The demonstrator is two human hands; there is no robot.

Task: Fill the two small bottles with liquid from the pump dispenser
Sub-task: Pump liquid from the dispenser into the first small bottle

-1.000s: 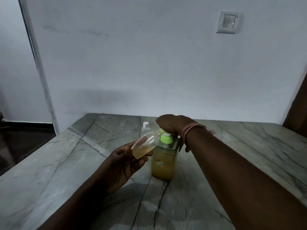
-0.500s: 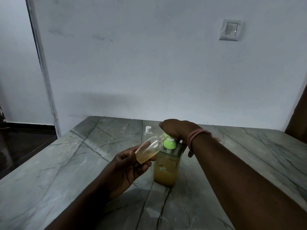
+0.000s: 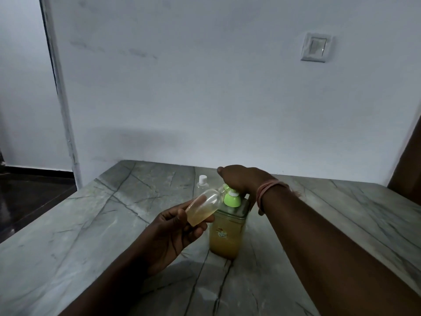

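Note:
A pump dispenser (image 3: pixel 226 236) with amber liquid and a green pump top (image 3: pixel 232 199) stands mid-table. My right hand (image 3: pixel 239 180) lies over the pump head, pressing down on it. My left hand (image 3: pixel 175 229) grips a small clear bottle (image 3: pixel 205 208), tilted with its mouth up against the green spout; amber liquid has pooled in its lower end. A second small clear bottle (image 3: pixel 201 187) with a white cap stands upright behind, partly hidden by the held one.
The grey veined stone table (image 3: pixel 91 224) runs up to a white wall (image 3: pixel 205 99). Its left edge drops to a dark floor (image 3: pixel 27 195). A wall switch (image 3: pixel 315 47) sits high on the right. Something dark brown (image 3: pixel 407 174) stands at the right edge.
The hands, the bottle and the dispenser keep the same pose. Only the head view has tilted up a little, shifting everything lower in frame.

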